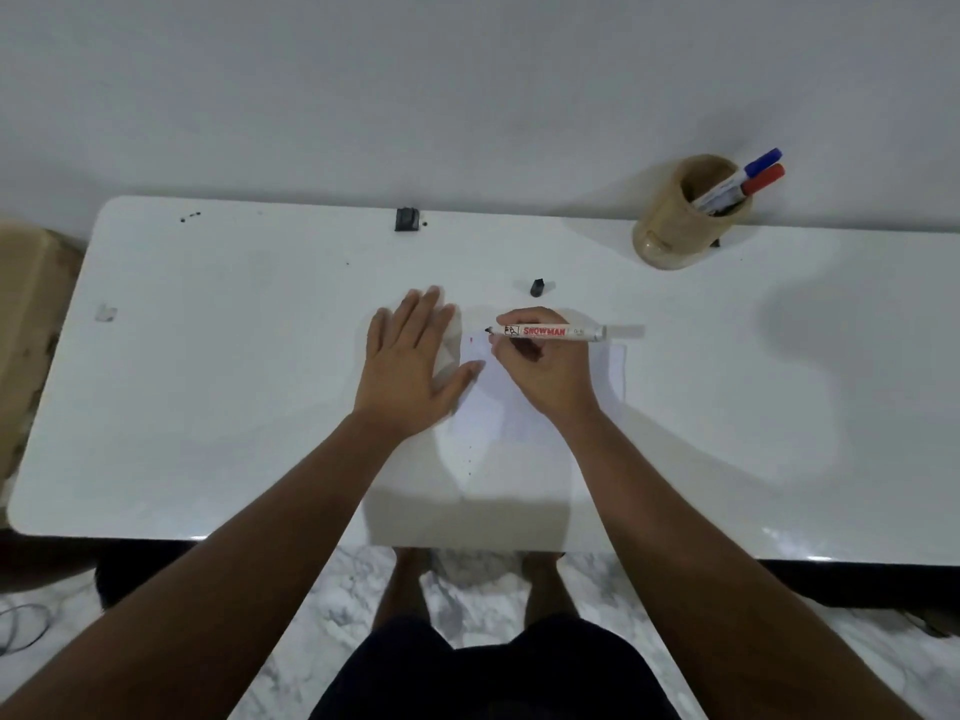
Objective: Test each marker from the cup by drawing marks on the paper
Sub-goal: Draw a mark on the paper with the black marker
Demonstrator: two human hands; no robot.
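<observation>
**Marker held over the paper**

The right hand has its fingers clamped on an uncapped marker, lying level with its black tip just above the paper at the desk's middle. The left hand lies flat on the paper's left edge, fingers spread. A black cap lies just beyond. The cup, at the far edge toward the right corner, holds blue and red markers.

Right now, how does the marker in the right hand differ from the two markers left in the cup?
The marker in the right hand is uncapped and lies roughly level over the paper; the blue-capped marker and red-capped marker are capped and lean tilted in the cup. All three have white barrels.
</observation>
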